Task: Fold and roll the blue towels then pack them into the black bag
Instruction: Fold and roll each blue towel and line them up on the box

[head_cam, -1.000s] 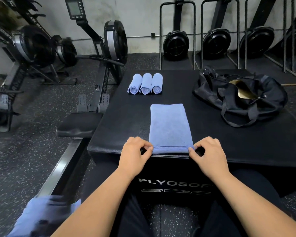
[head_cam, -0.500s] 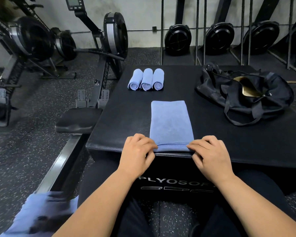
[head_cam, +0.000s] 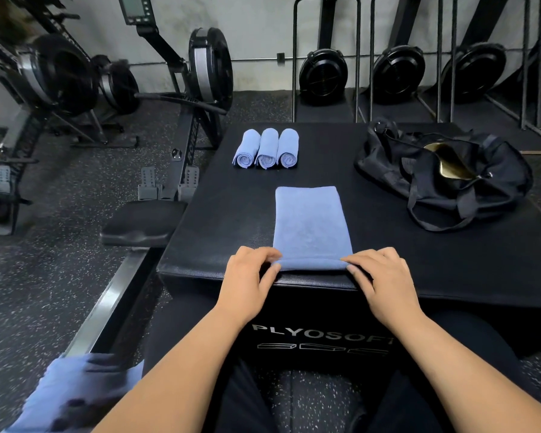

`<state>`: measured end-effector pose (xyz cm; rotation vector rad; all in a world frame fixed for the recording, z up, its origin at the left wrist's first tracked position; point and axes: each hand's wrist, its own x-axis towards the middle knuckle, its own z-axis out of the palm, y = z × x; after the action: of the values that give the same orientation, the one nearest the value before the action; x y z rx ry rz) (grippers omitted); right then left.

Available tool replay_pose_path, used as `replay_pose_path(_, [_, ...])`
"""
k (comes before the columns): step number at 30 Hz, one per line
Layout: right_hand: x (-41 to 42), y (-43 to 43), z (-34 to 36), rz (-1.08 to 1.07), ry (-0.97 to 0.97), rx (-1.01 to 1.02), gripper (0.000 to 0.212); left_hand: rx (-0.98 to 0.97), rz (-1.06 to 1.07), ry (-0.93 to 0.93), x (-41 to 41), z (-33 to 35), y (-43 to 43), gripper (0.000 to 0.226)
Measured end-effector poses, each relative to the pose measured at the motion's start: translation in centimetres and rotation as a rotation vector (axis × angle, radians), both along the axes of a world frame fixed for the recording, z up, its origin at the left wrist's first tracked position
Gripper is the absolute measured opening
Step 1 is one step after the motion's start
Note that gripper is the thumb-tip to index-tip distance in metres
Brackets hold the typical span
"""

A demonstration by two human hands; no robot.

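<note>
A folded blue towel (head_cam: 310, 223) lies lengthwise on the black plyo box (head_cam: 231, 214), its near end turned into a small roll at the box's front edge. My left hand (head_cam: 250, 279) pinches the roll's left end with thumb and fingers. My right hand (head_cam: 384, 279) holds the roll's right end, fingers curled over it. Three rolled blue towels (head_cam: 266, 148) lie side by side at the back of the box. The black bag (head_cam: 444, 176) sits at the back right, its zip open and a gold lining showing.
More blue cloth (head_cam: 75, 395) lies blurred at the lower left by my leg. A rowing machine (head_cam: 175, 120) with its seat (head_cam: 141, 223) stands close to the box's left side. More rowers stand stored upright along the back wall (head_cam: 397, 70).
Both hands have turned the towel's near edge over and rolled it slightly away from me. My fingers went from pinching the corners to lying over the roll. The camera tilted a little.
</note>
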<state>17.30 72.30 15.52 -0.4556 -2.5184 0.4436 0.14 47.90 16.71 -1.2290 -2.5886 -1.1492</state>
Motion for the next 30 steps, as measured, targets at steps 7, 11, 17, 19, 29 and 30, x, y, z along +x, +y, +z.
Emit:
replay_pose_path(7, [-0.2, -0.4, 0.1, -0.025, 0.015, -0.150, 0.011, 0.027, 0.002, -0.171, 0.4, 0.0, 0.1, 0.009])
replay_pose_path(11, [-0.6, -0.6, -0.1, -0.095, 0.043, -0.055, 0.008, 0.003, 0.047, -0.033, 0.6, 0.1, 0.7, 0.007])
replay_pose_path(17, [-0.8, -0.2, 0.1, 0.000, 0.174, 0.113, 0.006, 0.035, 0.013, 0.215, 0.3, 0.1, 1.2, 0.023])
replay_pose_path(19, [-0.7, -0.3, -0.2, 0.062, 0.164, 0.215, 0.009, 0.014, -0.029, 0.289, 0.3, -0.1, 1.2, 0.028])
replay_pose_path(29, [0.0, 0.3, -0.9, 0.081, 0.066, 0.187, 0.032, -0.048, -0.047, 0.142, -0.2, -0.7, 0.6, 0.036])
replay_pose_path(30, [0.0, 0.4, -0.9, 0.068, 0.057, 0.154, 0.033, -0.039, -0.043, 0.111, -0.3, -0.7, 0.5, 0.037])
